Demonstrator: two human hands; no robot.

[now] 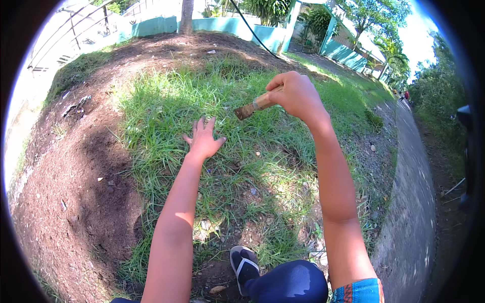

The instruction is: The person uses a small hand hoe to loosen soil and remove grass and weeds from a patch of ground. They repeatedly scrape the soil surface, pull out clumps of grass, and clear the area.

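My right hand [293, 94] grips the wooden handle of a short hand tool [261, 101] with a metal collar. Its brown, rusty or soil-covered blade points down and left above the grass. With fingers spread, my left hand [203, 138] is over the green grass patch [170, 98], to the left of the blade and nearer to me. Nothing is held in it; whether the palm presses on the blades of grass is hard to tell. The grass grows long here and thins to bare soil closer to my foot.
Bare brown soil [75, 197] lies left of the grass. My sandalled foot [244, 267] and bent knee [291, 282] are at the bottom. A concrete path [409, 204] runs along the right. Farther off stand a tree trunk [186, 17], a low turquoise wall [235, 31] and a gate [307, 38].
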